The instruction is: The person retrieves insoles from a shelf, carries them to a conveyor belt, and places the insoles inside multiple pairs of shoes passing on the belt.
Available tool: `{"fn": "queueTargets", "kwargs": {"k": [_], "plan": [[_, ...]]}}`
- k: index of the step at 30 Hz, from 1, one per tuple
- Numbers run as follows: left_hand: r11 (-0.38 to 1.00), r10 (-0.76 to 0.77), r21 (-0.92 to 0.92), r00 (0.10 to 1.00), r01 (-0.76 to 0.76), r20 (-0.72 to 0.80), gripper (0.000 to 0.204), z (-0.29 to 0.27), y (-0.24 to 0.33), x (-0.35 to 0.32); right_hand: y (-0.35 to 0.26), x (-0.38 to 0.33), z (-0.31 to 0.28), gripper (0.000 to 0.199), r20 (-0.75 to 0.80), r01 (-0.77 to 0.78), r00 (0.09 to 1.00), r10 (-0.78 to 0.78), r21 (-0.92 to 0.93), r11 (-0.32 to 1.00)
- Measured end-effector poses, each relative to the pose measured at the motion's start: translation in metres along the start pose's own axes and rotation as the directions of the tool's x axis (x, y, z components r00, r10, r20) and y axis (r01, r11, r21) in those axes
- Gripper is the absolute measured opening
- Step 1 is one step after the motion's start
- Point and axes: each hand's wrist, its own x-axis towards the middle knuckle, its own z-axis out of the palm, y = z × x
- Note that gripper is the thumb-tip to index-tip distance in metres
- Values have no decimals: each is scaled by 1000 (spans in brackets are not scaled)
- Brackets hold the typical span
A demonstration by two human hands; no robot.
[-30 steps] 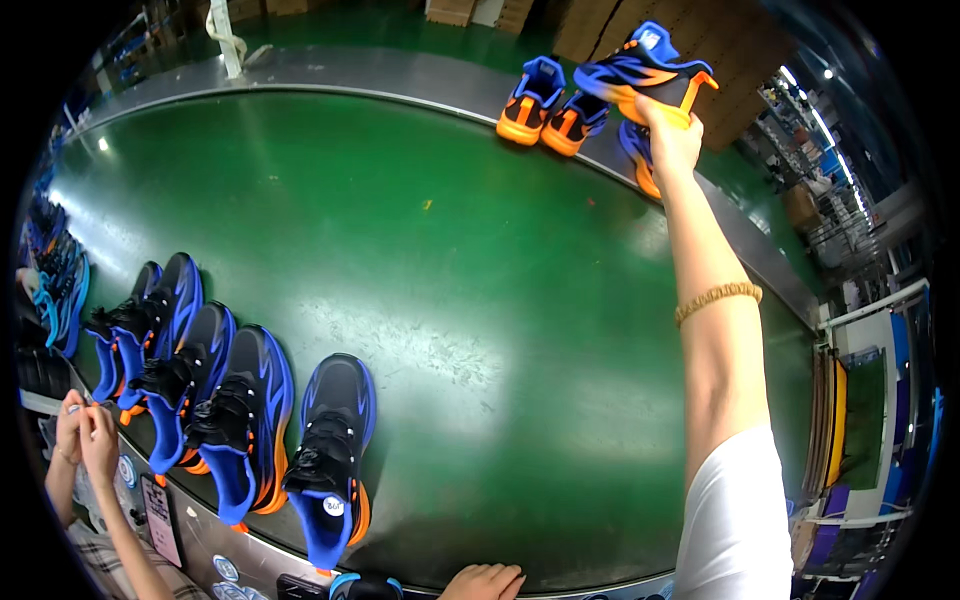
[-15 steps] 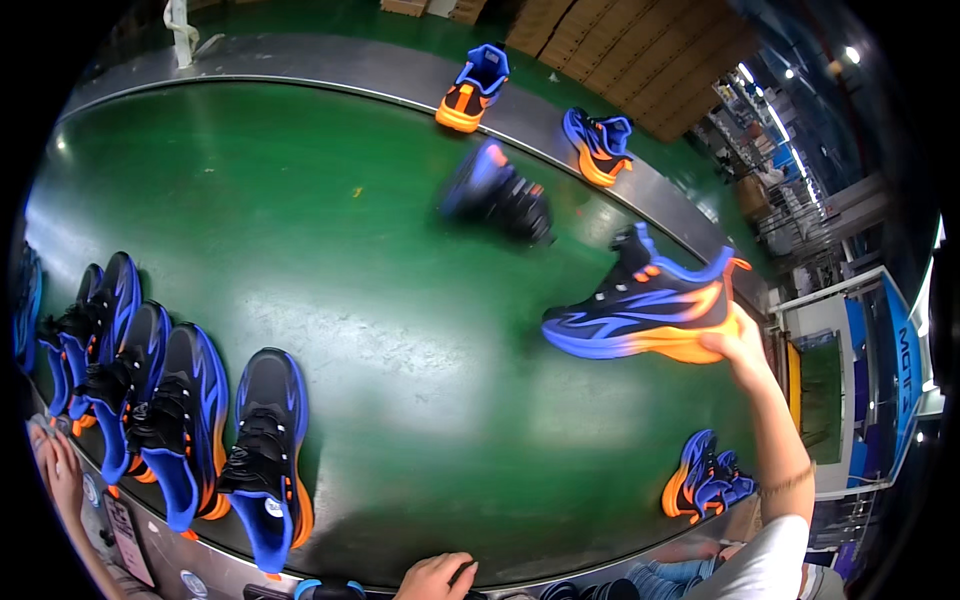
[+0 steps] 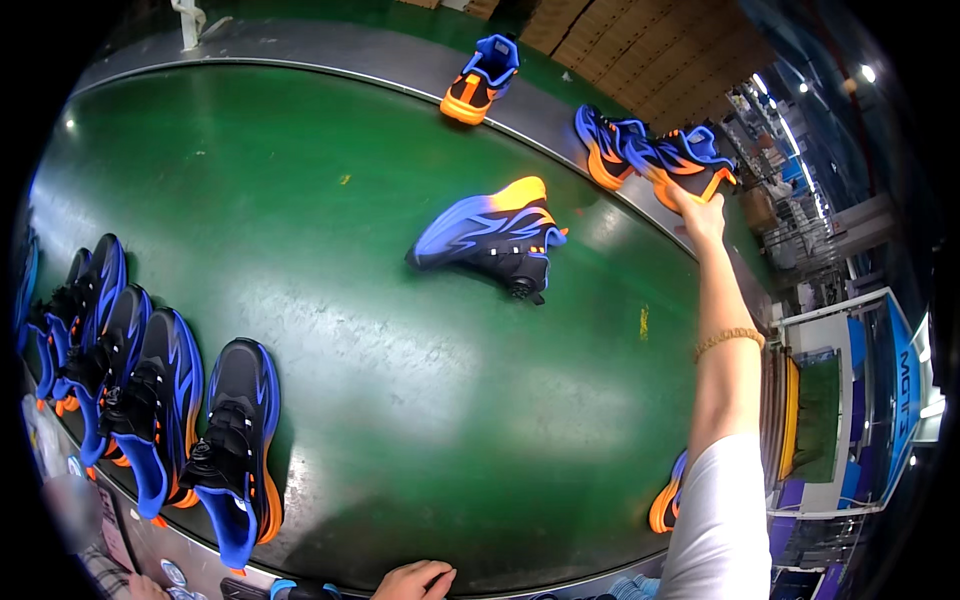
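At the far right, my right hand (image 3: pixel 700 212) grips a blue, black and orange sneaker (image 3: pixel 680 165) by its orange sole at the heel end. That sneaker is at the metal rail, overlapping another sneaker (image 3: pixel 603 145) there. My left hand (image 3: pixel 415 580) is at the near edge, fingers curled, partly cut off by the frame; whatever it may hold is hidden. A loose sneaker (image 3: pixel 490 235) lies on its side on the green surface (image 3: pixel 330 300), with its yellow-and-blue sole toward the far side.
Several matching sneakers, among them a nearest one (image 3: pixel 240 440), stand in a row at the left. One sneaker (image 3: pixel 482 80) sits on the far metal rail (image 3: pixel 330 50), another (image 3: pixel 665 500) beside my right sleeve. Another person's hand (image 3: pixel 148 588) shows at lower left.
My right hand has carried its sneaker away from me to the far rail. The sneaker that was blurred in motion now lies on its side. The whole view has shifted slightly.
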Motion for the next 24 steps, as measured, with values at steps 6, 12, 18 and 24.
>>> {"fn": "queueTargets", "kwargs": {"k": [6, 12, 18, 24], "plan": [[993, -94, -55, 987, 101, 128, 12, 7, -1, 2, 44, -71, -81, 77, 761, 124, 648, -16, -85, 989], [977, -97, -168, 976, 131, 194, 14, 6, 9, 0, 122, -278, -133, 68, 711, -145, 650, -269, 463, 874], [921, 332, -357, 795, -157, 507, 18, 43, 44, -36, 133, -381, -172, 51, 960, 143, -261, 97, -60, 988], [808, 585, -429, 641, -404, 497, 13, 114, 45, -78, 90, -255, -126, 20, 941, 264, 258, -218, 149, 953]]}}
